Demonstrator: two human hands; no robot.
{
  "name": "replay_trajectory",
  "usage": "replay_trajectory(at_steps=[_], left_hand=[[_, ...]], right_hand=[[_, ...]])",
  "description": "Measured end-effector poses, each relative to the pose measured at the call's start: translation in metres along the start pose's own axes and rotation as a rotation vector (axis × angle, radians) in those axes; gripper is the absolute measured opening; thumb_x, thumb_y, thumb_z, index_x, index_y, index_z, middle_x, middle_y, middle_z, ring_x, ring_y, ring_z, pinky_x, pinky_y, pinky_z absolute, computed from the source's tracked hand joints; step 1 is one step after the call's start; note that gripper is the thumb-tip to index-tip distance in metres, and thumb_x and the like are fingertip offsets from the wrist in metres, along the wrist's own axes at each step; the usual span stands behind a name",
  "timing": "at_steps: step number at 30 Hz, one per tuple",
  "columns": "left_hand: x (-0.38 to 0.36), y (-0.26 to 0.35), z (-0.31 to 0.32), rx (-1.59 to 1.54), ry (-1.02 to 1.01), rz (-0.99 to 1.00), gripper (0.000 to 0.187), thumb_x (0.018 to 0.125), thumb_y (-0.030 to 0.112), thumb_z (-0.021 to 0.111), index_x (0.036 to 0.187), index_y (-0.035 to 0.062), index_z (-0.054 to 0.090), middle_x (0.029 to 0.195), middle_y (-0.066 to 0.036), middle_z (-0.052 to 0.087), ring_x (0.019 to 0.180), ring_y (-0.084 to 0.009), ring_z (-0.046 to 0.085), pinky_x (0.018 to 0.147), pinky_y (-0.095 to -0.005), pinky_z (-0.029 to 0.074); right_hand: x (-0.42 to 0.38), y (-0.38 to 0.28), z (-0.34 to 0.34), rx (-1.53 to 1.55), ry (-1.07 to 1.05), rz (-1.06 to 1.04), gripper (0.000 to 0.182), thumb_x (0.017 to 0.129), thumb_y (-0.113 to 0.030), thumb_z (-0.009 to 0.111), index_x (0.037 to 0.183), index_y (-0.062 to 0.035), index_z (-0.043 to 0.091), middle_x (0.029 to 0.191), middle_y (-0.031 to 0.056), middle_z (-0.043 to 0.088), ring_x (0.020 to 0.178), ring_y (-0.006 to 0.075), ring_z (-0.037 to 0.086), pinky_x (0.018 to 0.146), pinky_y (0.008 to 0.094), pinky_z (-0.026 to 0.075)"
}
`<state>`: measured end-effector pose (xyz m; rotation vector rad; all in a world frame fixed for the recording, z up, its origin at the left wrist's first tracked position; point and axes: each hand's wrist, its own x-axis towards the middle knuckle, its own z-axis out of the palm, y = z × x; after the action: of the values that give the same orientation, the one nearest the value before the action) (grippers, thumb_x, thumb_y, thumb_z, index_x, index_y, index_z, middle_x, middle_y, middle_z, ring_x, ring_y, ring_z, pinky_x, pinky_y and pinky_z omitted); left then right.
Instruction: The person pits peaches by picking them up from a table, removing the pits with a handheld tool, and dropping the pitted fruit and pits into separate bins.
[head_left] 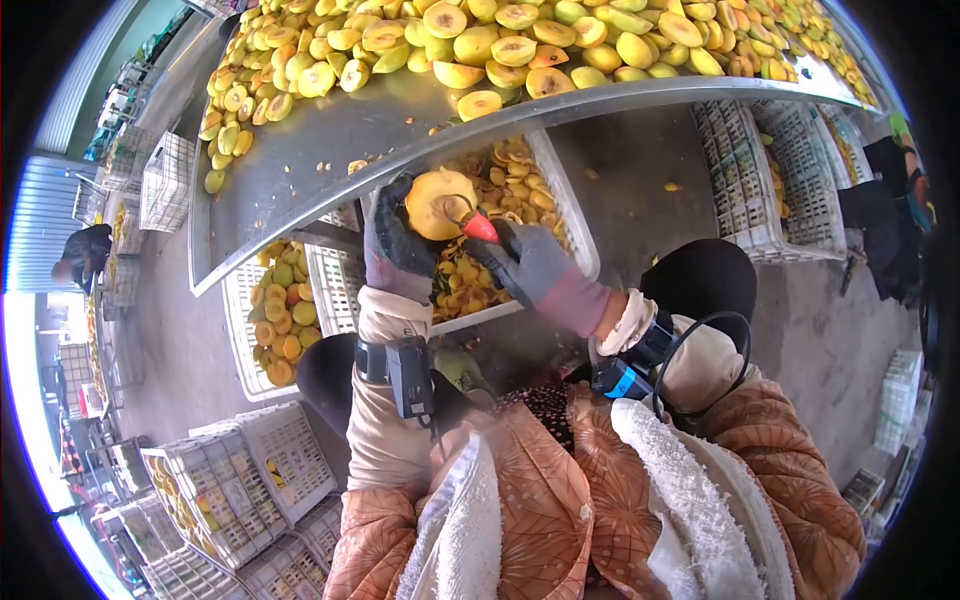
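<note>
L grip [398,232] cupping fruit [428,205], R grip [535,268] clenched on red-hdl tool [480,228], label [629,384] illegible

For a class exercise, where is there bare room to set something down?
The metal table, left, between the fruit pile and its near rim, scraps aside; also the floor between the middle crate and the right-hand crates. Crowded: the table's far side, under fruit.

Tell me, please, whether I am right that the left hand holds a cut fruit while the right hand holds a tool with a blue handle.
Not quite: the handle is red, not blue, as the head view shows. The left hand does hold the cut fruit, and the right hand the tool.
</note>
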<state>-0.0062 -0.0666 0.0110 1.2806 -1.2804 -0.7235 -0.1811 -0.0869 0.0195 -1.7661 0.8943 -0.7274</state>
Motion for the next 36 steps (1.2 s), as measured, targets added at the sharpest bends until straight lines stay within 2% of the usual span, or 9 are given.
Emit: replay_trajectory(at_steps=[3, 10, 15, 23, 27, 31, 33, 34, 36], left_hand=[[0.001, 0.011, 0.006, 0.438, -0.031, 0.153, 0.048, 0.069, -0.008, 0.068, 0.113, -0.0010, 0.050, 0.102, -0.010, 0.060, 0.094, -0.0191, 0.059, 0.084, -0.0289, 0.049], [-0.008, 0.012, 0.036, 0.084, 0.203, -0.049, 0.061, 0.072, -0.010, 0.063, 0.125, 0.0001, 0.036, 0.114, -0.012, 0.053, 0.099, -0.0193, 0.056, 0.084, -0.0286, 0.048], [-0.007, 0.011, 0.046, -0.081, 0.309, -0.115, 0.030, 0.093, 0.005, 0.041, 0.123, 0.0011, 0.035, 0.109, -0.011, 0.053, 0.096, -0.0207, 0.056, 0.083, -0.0316, 0.050], [-0.004, 0.011, 0.052, -0.246, 0.448, -0.196, 0.031, 0.096, 0.031, 0.037, 0.110, 0.0050, 0.047, 0.096, -0.009, 0.057, 0.086, -0.0193, 0.058, 0.071, -0.0299, 0.050], [0.004, 0.018, 0.060, -0.415, 0.565, -0.267, 0.044, 0.093, 0.046, 0.039, 0.101, 0.0057, 0.053, 0.088, -0.009, 0.059, 0.077, -0.0192, 0.059, 0.066, -0.0293, 0.049], [-0.007, 0.011, 0.040, -0.584, 0.373, -0.514, 0.046, 0.091, 0.048, 0.041, 0.099, 0.0052, 0.055, 0.090, -0.009, 0.059, 0.078, -0.0217, 0.059, 0.068, -0.0325, 0.049], [0.000, -0.001, 0.035, -1.204, 0.342, -0.586, 0.036, 0.091, 0.037, 0.048, 0.106, 0.0045, 0.052, 0.096, -0.013, 0.059, 0.082, -0.0278, 0.060, 0.076, -0.0410, 0.052], [0.005, 0.007, 0.032, -1.267, 0.390, -0.627, 0.050, 0.089, 0.052, 0.042, 0.098, 0.0055, 0.056, 0.091, -0.015, 0.060, 0.077, -0.0318, 0.059, 0.070, -0.0411, 0.052], [-0.001, -0.012, 0.015, -1.373, 0.075, -0.530, 0.049, 0.089, 0.052, 0.042, 0.098, 0.0058, 0.056, 0.092, -0.014, 0.060, 0.078, -0.0319, 0.059, 0.067, -0.0407, 0.052]], right_hand=[[0.000, 0.003, 0.000, -0.003, 0.025, -0.028, 0.027, 0.088, -0.025, 0.057, 0.095, 0.0016, 0.058, 0.074, 0.0239, 0.059, 0.069, 0.0415, 0.055, 0.059, 0.0405, 0.043], [0.001, 0.014, 0.003, -0.065, -0.018, 0.054, 0.034, 0.088, -0.036, 0.053, 0.098, -0.0033, 0.059, 0.082, 0.0232, 0.061, 0.082, 0.0411, 0.058, 0.069, 0.0443, 0.046], [-0.002, 0.021, 0.014, 0.030, 0.037, 0.049, 0.033, 0.089, -0.032, 0.053, 0.101, -0.0020, 0.058, 0.084, 0.0215, 0.062, 0.081, 0.0366, 0.061, 0.069, 0.0410, 0.046], [0.003, 0.012, 0.009, -0.019, -0.028, 0.204, 0.041, 0.090, -0.041, 0.049, 0.102, -0.0026, 0.056, 0.084, 0.0235, 0.062, 0.084, 0.0410, 0.059, 0.069, 0.0449, 0.046], [0.006, 0.023, 0.016, 0.200, -0.026, 0.040, 0.040, 0.090, -0.038, 0.048, 0.101, -0.0007, 0.057, 0.082, 0.0229, 0.062, 0.081, 0.0420, 0.059, 0.067, 0.0447, 0.046], [0.012, 0.026, 0.014, 0.019, -0.086, -0.002, 0.040, 0.089, -0.035, 0.050, 0.111, -0.0017, 0.054, 0.078, 0.0208, 0.063, 0.075, 0.0396, 0.060, 0.063, 0.0435, 0.047], [0.005, 0.008, 0.006, -0.154, -0.081, -0.038, 0.044, 0.088, -0.035, 0.052, 0.118, -0.0030, 0.049, 0.075, 0.0191, 0.063, 0.071, 0.0378, 0.061, 0.060, 0.0428, 0.047], [0.002, -0.001, 0.004, -0.321, -0.075, -0.067, 0.049, 0.086, -0.034, 0.054, 0.124, -0.0043, 0.044, 0.071, 0.0174, 0.062, 0.066, 0.0360, 0.061, 0.057, 0.0422, 0.048], [0.000, 0.003, 0.008, -0.402, -0.052, -0.147, 0.060, 0.084, -0.036, 0.056, 0.132, -0.0061, 0.034, 0.066, 0.0145, 0.061, 0.059, 0.0337, 0.060, 0.053, 0.0418, 0.047]])
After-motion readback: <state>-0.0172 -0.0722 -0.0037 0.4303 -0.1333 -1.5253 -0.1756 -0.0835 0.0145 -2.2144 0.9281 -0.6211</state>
